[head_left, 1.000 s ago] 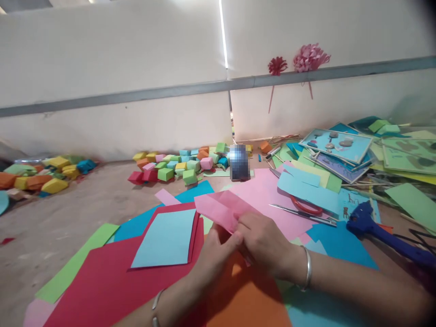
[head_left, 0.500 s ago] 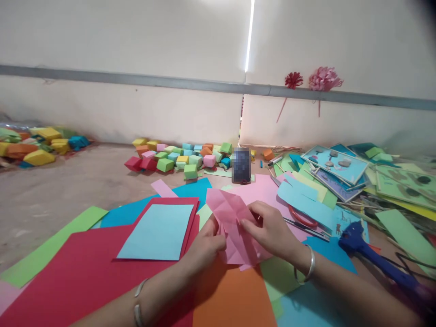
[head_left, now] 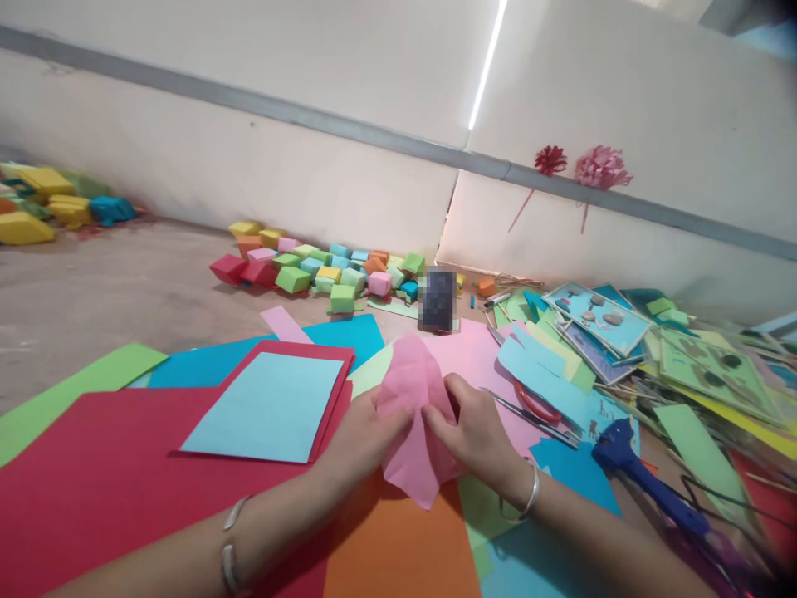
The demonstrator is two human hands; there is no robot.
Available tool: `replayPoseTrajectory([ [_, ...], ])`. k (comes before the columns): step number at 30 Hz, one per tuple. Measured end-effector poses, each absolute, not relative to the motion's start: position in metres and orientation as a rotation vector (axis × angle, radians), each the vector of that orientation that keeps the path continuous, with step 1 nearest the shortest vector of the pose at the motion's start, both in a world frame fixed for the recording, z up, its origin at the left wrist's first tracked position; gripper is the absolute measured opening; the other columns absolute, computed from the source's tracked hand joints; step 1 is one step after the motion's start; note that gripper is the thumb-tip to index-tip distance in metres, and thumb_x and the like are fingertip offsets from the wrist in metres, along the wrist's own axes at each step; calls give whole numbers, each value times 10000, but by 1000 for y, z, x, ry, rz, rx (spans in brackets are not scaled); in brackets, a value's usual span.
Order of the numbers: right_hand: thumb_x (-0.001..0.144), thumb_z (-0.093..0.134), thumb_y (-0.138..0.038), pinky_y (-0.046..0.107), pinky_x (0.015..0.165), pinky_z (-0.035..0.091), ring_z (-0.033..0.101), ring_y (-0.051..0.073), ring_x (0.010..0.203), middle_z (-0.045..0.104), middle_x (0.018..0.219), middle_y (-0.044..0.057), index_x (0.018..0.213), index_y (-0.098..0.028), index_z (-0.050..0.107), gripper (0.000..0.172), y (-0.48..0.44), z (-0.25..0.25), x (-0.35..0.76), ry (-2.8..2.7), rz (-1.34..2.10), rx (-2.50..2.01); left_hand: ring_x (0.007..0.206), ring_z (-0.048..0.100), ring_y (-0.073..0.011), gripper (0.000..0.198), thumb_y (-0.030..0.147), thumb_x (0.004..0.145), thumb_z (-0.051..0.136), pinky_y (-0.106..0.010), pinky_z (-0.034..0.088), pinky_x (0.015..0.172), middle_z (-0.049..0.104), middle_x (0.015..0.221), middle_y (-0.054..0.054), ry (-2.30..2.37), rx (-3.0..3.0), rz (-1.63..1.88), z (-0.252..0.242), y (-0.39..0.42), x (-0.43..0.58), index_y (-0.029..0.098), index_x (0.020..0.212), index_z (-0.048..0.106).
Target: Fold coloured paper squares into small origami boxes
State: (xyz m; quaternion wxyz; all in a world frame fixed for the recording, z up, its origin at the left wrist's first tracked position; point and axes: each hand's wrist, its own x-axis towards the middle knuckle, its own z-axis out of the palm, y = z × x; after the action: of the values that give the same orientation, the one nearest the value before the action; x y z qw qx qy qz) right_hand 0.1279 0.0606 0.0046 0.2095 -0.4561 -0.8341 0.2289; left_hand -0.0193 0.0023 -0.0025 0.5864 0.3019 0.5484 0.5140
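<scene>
Both my hands hold a creased pink paper sheet (head_left: 413, 415) above the coloured sheets on the floor. My left hand (head_left: 359, 438) pinches its left side, fingers closed on the paper. My right hand (head_left: 473, 432) grips its right side with thumb and fingers pressed together. The paper is partly folded and bulges up between the hands. Each wrist wears a silver bangle. Under the hands lie an orange sheet (head_left: 404, 556) and a large red sheet (head_left: 118, 490).
A light blue sheet (head_left: 267, 407) lies on a red one at the left. Red-handled scissors (head_left: 535, 407) and a blue glue gun (head_left: 641, 469) lie at the right. A pile of folded paper cubes (head_left: 317, 270) sits by the wall. Picture cards (head_left: 601, 320) are stacked at the right.
The camera has tilted and swung left. The pink paper has been turned and opened out from a flat folded strip into a bulging, taller shape between both hands.
</scene>
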Motion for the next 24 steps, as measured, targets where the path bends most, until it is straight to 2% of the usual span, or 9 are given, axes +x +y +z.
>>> replayPoseTrajectory([
  [5, 830, 529, -308, 262, 537, 293, 423, 148, 558, 473, 635, -31, 709, -248, 322, 247, 55, 6, 128, -2320, 618, -1263, 609, 626, -181, 223, 351, 694, 726, -255, 474, 528, 706, 677, -34, 1343, 800, 1230, 2, 3, -23, 156, 802, 712],
  [8, 828, 533, -294, 258, 564, 354, 491, 159, 612, 544, 717, -7, 802, -233, 430, 123, 54, 8, 129, -2233, 650, -1215, 657, 633, -188, 202, 322, 669, 715, -251, 466, 552, 723, 731, -54, 1383, 826, 1204, 5, 4, -24, 147, 770, 711],
  [11, 838, 488, -233, 250, 573, 372, 505, 150, 623, 557, 738, -4, 846, -223, 471, 21, 55, 5, 129, -2184, 649, -1121, 706, 642, -209, 254, 284, 668, 667, -284, 491, 592, 725, 801, -71, 1364, 788, 1222, 3, 5, -24, 144, 877, 705],
  [14, 818, 457, -166, 241, 559, 344, 459, 130, 586, 514, 674, -24, 761, -223, 444, 82, 57, 0, 129, -2199, 583, -1028, 718, 636, -204, 401, 257, 646, 647, -299, 506, 625, 703, 832, -51, 1310, 736, 1308, 0, 7, -23, 151, 1032, 667],
  [17, 788, 461, -124, 235, 563, 340, 449, 121, 581, 509, 654, -30, 738, -215, 453, 104, 58, -4, 131, -2240, 557, -990, 661, 608, -184, 500, 239, 631, 632, -281, 486, 594, 640, 715, 8, 1357, 668, 1315, -2, 7, -24, 173, 1126, 624],
  [21, 791, 467, -100, 241, 579, 359, 488, 131, 614, 552, 677, -12, 756, -205, 505, 117, 58, -6, 132, -2312, 498, -943, 573, 543, -141, 367, 244, 650, 615, -241, 426, 540, 556, 597, 54, 1340, 646, 1298, -3, 6, -26, 187, 1010, 655],
  [24, 805, 481, -88, 248, 619, 410, 562, 152, 696, 622, 764, 24, 798, -197, 569, 140, 57, -7, 132, -2329, 491, -897, 616, 559, -131, 263, 261, 636, 628, -234, 420, 563, 645, 701, 12, 1292, 668, 1276, -1, 5, -26, 172, 876, 687],
])
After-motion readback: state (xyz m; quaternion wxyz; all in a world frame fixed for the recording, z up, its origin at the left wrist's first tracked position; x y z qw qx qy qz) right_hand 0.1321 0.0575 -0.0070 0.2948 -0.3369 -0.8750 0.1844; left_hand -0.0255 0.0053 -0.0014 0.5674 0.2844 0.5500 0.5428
